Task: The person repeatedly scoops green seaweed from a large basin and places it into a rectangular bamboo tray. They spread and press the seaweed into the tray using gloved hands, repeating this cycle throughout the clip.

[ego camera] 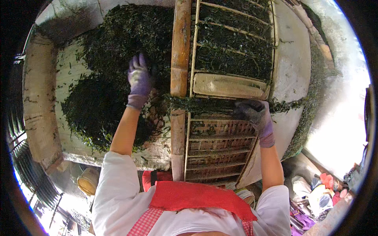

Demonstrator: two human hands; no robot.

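Observation:
My left hand (138, 77), in a purple and grey work glove, is over a large heap of dark green leaves (94, 103). Its fingers are stretched out and slightly blurred, with nothing visible in them. My right hand (255, 115), in a similar glove darkened at the fingers, rests at a strip of dark leaves (206, 104) crossing a slatted wooden rack (218, 137). Its fingers are bent, and their tips blend into the leaves, so I cannot tell whether they grip any. Just beyond that strip lies a pale wooden block (230, 85).
A brown pole (179, 73) divides the leaf heap from the rack. More leaves lie between the rack's far slats (233, 38). A light-coloured ledge (41, 97) borders the left side. A bucket (88, 180) stands low at left; bags and cloths (319, 194) lie at lower right.

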